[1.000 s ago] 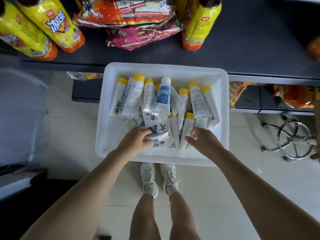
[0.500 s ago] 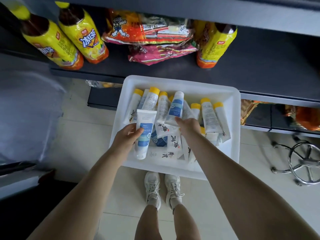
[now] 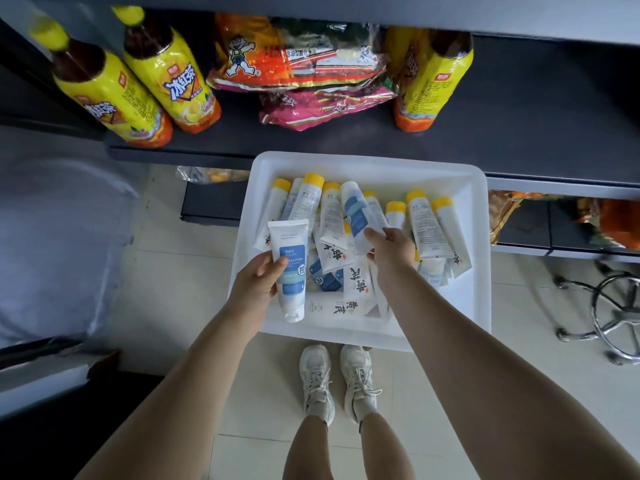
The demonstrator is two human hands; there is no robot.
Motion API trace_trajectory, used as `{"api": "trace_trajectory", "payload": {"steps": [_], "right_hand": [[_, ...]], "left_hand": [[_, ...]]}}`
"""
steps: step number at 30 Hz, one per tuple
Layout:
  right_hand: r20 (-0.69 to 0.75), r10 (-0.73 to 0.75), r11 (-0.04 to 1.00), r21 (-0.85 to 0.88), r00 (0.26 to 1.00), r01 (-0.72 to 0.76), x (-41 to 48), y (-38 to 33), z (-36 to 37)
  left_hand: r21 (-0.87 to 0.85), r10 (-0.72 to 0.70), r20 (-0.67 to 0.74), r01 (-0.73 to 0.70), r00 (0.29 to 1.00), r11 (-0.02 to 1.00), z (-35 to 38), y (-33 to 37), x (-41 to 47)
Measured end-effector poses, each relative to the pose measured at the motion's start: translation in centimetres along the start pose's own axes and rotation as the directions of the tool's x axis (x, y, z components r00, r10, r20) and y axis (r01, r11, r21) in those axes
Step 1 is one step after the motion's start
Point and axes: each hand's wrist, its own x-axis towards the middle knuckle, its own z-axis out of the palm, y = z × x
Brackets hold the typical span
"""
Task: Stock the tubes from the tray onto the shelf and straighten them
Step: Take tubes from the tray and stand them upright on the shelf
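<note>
A white tray (image 3: 478,299) sits at the front edge of the dark shelf (image 3: 519,133), full of several white tubes with yellow caps (image 3: 427,223). My left hand (image 3: 256,278) grips a white tube with a blue label (image 3: 290,271), cap end toward me, over the tray's left side. My right hand (image 3: 393,247) is closed on the flat end of a second blue-labelled tube (image 3: 355,213), which points away toward the shelf. More tubes lie under both hands, partly hidden.
On the shelf stand two yellow iced-tea bottles (image 3: 149,84) at the left and one (image 3: 429,74) further right, with snack bags (image 3: 304,74) between them. The right part of the shelf is bare. A lower shelf (image 3: 568,223) holds orange packets. A chrome stool base (image 3: 616,306) stands at the right.
Both hands came up from the near end of the tray. The left hand lifted a blue-labelled tube. The right hand reached forward and took hold of another. The view tilted up toward the shelf.
</note>
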Motion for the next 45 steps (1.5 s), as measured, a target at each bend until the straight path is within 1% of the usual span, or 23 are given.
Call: {"api": "trace_trajectory", "payload": {"steps": [4, 7, 10, 13, 16, 19, 21, 23, 26, 30, 33, 36, 38, 41, 45], "right_hand": [[-0.033, -0.109, 0.993, -0.039, 0.993, 0.108, -0.7, -0.6, -2.7], [-0.051, -0.150, 0.989, -0.010, 0.987, 0.150, -2.4, -2.0, -5.2], [-0.067, -0.203, 0.978, 0.039, 0.977, 0.206, -4.9, -4.8, -7.9], [-0.120, -0.284, 0.953, 0.077, 0.951, 0.294, -7.4, -8.2, -11.0], [-0.182, -0.335, 0.923, 0.133, 0.925, 0.361, -11.0, -12.0, -14.5], [-0.235, -0.380, 0.883, 0.195, 0.895, 0.426, -14.8, -15.6, -18.2], [-0.267, -0.416, 0.848, 0.232, 0.870, 0.476, -17.5, -18.0, -20.8], [-0.302, -0.449, 0.814, 0.251, 0.841, 0.524, -20.3, -20.5, -23.6], [-0.351, -0.500, 0.762, 0.256, 0.791, 0.595, -24.5, -24.1, -28.1], [-0.384, -0.603, 0.680, 0.211, 0.700, 0.702, -29.6, -28.2, -34.2], [-0.383, -0.676, 0.619, 0.168, 0.630, 0.767, -32.9, -30.3, -38.8], [-0.381, -0.744, 0.554, 0.108, 0.549, 0.826, -35.9, -31.7, -43.5], [-0.349, -0.785, 0.520, 0.076, 0.512, 0.851, -36.9, -32.4, -46.8], [-0.310, -0.828, 0.492, 0.001, 0.467, 0.871, -37.7, -33.2, -51.1], [-0.284, -0.871, 0.435, -0.070, 0.400, 0.898, -38.4, -33.4, -56.9]], "left_hand": [[-0.010, 0.022, -0.005, -0.022, 1.000, 1.000, 0.8, 1.4, -0.6], [-0.014, 0.064, -0.002, -0.064, 0.998, 0.998, 2.1, 3.5, -1.5], [-0.011, 0.084, 0.012, -0.084, 0.996, 0.996, 3.4, 6.5, -3.2], [-0.022, 0.096, 0.059, -0.095, 0.994, 0.995, 4.9, 10.1, -5.4], [-0.008, 0.105, 0.107, -0.105, 0.989, 0.994, 6.5, 13.8, -8.1], [0.032, 0.182, 0.153, -0.189, 0.971, 0.981, 9.1, 17.6, -11.7], [0.035, 0.261, 0.176, -0.271, 0.949, 0.962, 11.3, 20.4, -14.4], [0.034, 0.333, 0.171, -0.343, 0.927, 0.939, 13.8, 23.3, -17.3], [-0.018, 0.438, 0.172, -0.442, 0.882, 0.897, 17.4, 27.7, -21.8], [-0.007, 0.577, 0.279, -0.599, 0.767, 0.801, 21.5, 33.0, -27.3], [0.006, 0.662, 0.309, -0.698, 0.682, 0.716, 24.6, 35.8, -31.1], [0.026, 0.731, 0.315, -0.775, 0.606, 0.631, 27.8, 36.8, -34.6], [0.034, 0.761, 0.308, -0.806, 0.571, 0.591, 29.9, 36.6, -36.8], [0.024, 0.784, 0.288, -0.823, 0.550, 0.568, 32.9, 36.2, -39.0], [-0.044, 0.820, 0.249, -0.840, 0.515, 0.541, 37.4, 36.0, -41.8]]}}
